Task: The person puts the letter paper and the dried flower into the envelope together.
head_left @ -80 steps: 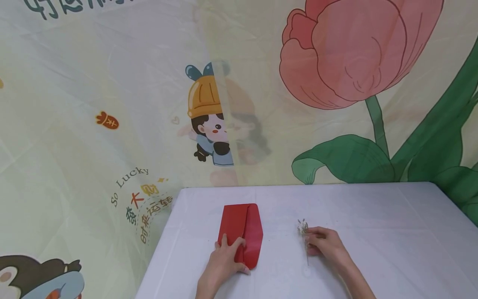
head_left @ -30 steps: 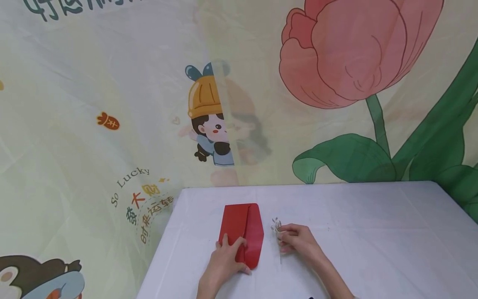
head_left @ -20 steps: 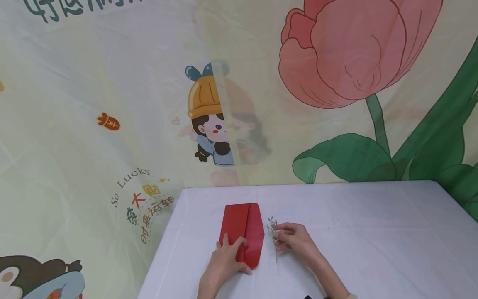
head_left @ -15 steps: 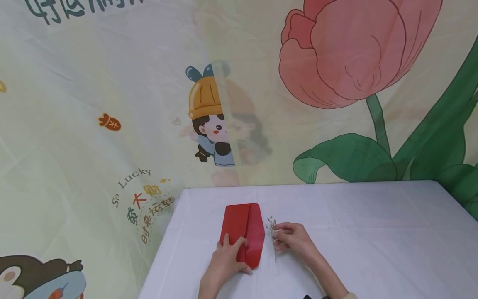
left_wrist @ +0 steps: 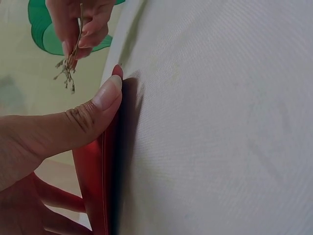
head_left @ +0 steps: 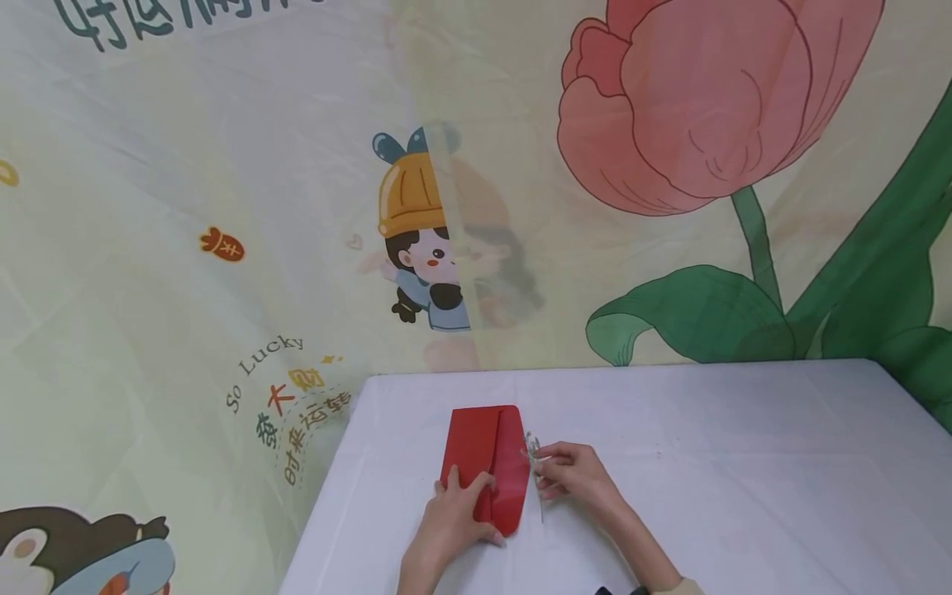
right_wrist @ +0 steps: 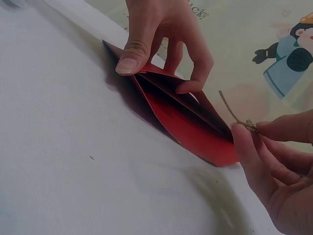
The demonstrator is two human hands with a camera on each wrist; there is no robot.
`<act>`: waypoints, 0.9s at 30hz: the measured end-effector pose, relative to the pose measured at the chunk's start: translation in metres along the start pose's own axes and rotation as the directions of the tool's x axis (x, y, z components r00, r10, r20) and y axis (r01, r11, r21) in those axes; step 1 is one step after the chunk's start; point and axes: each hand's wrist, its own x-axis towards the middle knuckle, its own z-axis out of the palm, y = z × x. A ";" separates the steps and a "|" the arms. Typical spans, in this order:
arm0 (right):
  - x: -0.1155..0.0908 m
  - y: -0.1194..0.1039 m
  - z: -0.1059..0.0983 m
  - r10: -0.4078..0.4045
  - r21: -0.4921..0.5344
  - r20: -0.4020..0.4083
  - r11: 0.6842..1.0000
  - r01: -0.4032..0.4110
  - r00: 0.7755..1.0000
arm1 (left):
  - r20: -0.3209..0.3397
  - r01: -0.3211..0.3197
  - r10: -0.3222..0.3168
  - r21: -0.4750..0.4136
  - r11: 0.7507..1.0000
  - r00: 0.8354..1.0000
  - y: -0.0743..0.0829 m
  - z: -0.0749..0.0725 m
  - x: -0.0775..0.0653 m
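Observation:
A red paper envelope (head_left: 470,434) lies on the white table, its flap unfolded to the right. My left hand (head_left: 452,521) grips its near end, thumb on the edge and a finger curled at the mouth. In the right wrist view the envelope's mouth (right_wrist: 168,117) gapes a little, with a dark inside. Between thumb and fingertips my right hand (head_left: 578,475) pinches a small sprig of dried flowers (head_left: 532,446) close by the flap's right edge. The left wrist view shows the sprig's flower heads (left_wrist: 67,71) beyond the left thumb; the right wrist view shows its bare stem (right_wrist: 228,105).
A white cloth covers the table (head_left: 729,479), with tiny dark specks on it. Behind its far edge hangs a printed backdrop (head_left: 297,165) with a large tulip and cartoon figures.
My right hand has carried the sprig leftward across the table, from well right of the envelope to right beside its flap. The left hand keeps its hold on the envelope.

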 end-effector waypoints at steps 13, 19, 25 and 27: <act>0.005 0.003 0.010 -0.049 -0.019 0.068 0.999 0.050 0.997 | 0.002 0.001 -0.001 -0.007 1.000 1.000 -0.001 0.000 0.000; 0.009 0.003 0.018 -0.068 -0.028 0.088 0.997 0.071 0.994 | -0.006 -0.007 0.007 -0.009 1.000 1.000 -0.001 -0.001 0.000; 0.011 0.001 0.025 -0.054 -0.061 0.091 0.996 0.060 0.994 | -0.008 -0.011 0.011 -0.003 1.000 1.000 -0.001 -0.001 0.000; 0.011 0.001 0.027 -0.051 -0.070 0.090 0.996 0.058 0.995 | -0.007 -0.012 0.012 0.000 1.000 1.000 -0.002 -0.001 0.000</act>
